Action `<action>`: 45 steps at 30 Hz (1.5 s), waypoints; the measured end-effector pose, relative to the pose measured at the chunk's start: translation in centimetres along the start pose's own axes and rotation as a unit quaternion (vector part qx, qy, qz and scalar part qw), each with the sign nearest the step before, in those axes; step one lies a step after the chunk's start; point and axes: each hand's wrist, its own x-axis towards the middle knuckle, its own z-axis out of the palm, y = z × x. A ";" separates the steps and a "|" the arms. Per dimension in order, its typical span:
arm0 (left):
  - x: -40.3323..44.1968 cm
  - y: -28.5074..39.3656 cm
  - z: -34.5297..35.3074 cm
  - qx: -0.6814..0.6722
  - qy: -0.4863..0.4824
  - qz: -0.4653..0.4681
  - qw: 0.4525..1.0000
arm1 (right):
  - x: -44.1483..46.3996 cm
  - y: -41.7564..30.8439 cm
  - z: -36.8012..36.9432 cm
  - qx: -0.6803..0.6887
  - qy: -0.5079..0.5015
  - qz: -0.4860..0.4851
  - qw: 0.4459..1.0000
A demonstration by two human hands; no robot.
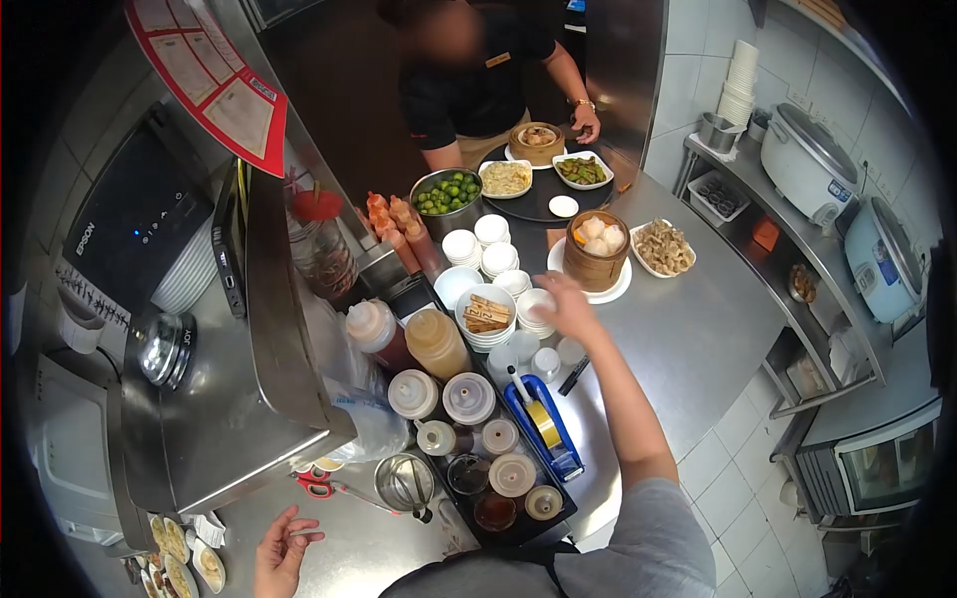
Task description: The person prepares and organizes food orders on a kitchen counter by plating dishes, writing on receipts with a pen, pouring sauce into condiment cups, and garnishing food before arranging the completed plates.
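Note:
My right hand (566,307) reaches over the counter with its fingers apart, at the edge of a stack of small white bowls (534,312). Whether the fingertips touch the stack I cannot tell. Just beyond it, a bamboo steamer (595,270) of pale dumplings stands on a white plate (608,297). Low on the left, my left hand (282,554) hangs over the steel worktop, fingers loosely apart and nothing in them. Near it lie red-handled scissors (315,485) and a metal pot (399,485).
A co-worker (469,90) stands across the counter by a black round tray (533,206) of dishes. Sauce bottles (436,342), a blue tape dispenser (548,429) and a pot of green limes (449,199) crowd the middle. A plate of food (663,249) sits right.

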 end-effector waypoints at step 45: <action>0.3 -21.5 -9.7 -0.683 -0.098 -0.184 0.700 | 1.6 -40.6 29.7 -0.214 -0.313 -0.122 0.918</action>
